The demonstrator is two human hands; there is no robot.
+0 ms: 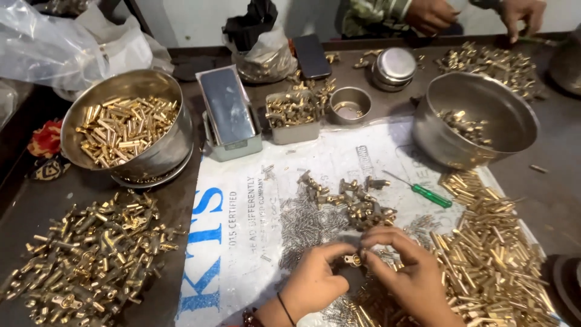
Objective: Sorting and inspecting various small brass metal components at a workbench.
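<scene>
Brass fitting (353, 260) sat pinched between both my hands' fingers, mid-assembly; seating it next needed a small spring (302, 227).

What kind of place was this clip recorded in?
Probably a small workshop bench for hand-assembling brass fittings: loose heaps of brass parts, steel bowls of brass tubes, and a green screwdriver beside both hands, which pinch one small brass piece.
</scene>
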